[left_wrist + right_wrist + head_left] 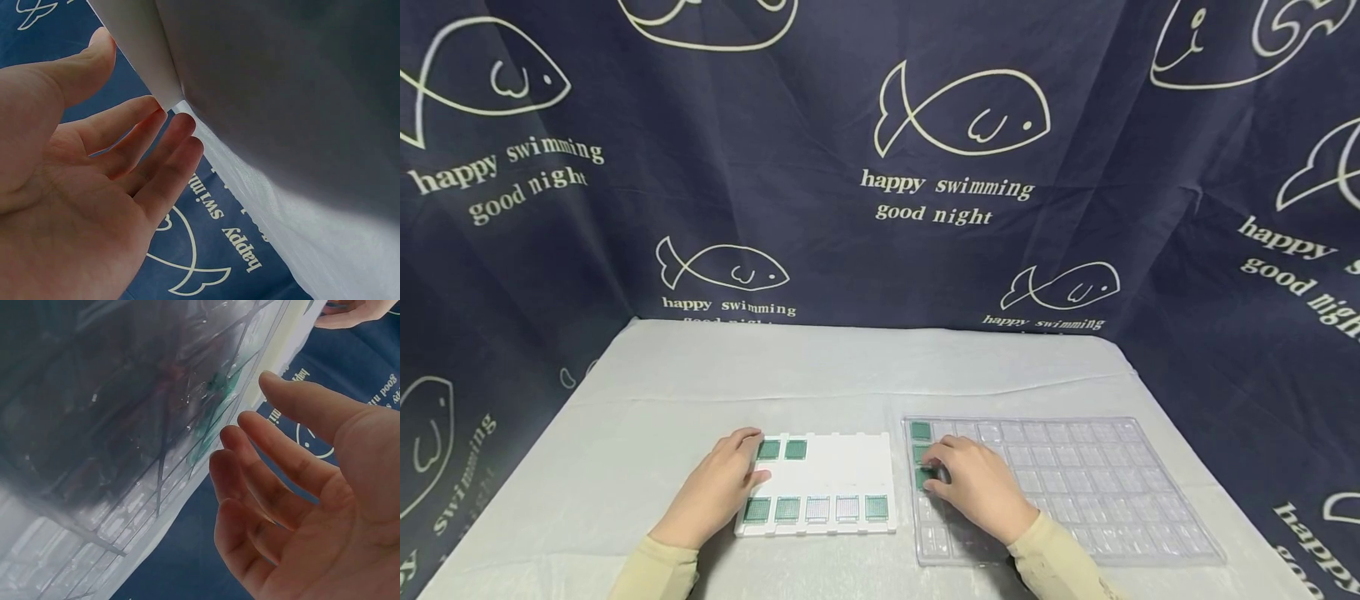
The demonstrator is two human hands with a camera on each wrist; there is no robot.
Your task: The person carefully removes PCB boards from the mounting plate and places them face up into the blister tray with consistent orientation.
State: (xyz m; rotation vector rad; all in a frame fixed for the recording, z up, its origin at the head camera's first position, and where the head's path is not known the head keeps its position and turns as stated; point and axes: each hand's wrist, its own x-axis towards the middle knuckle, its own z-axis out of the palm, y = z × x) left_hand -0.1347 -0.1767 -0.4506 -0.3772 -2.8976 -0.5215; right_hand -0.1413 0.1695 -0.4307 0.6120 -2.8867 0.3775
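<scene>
A flat white tray (pixel 850 467) lies in front of me at centre left. Two green square grid-patterned chips (pixel 796 450) sit along its far side, and several more square chips (pixel 787 509) line its near side, some looking whitish. My left hand (pixel 718 479) rests at the tray's left edge, fingers loosely extended and touching it. At the right lies a clear compartment tray (pixel 1022 419) with green chips (pixel 921 431) in its leftmost column. Over that column, my right hand (pixel 973 479) has thumb and fingers apart beside the third chip (pixel 922 478); the right wrist view shows nothing held between them.
Both trays lie on a pale cloth-covered table (pixel 850 367). Dark blue curtains (pixel 820 167) with fish drawings stand behind and at both sides. A narrow gap separates the two trays.
</scene>
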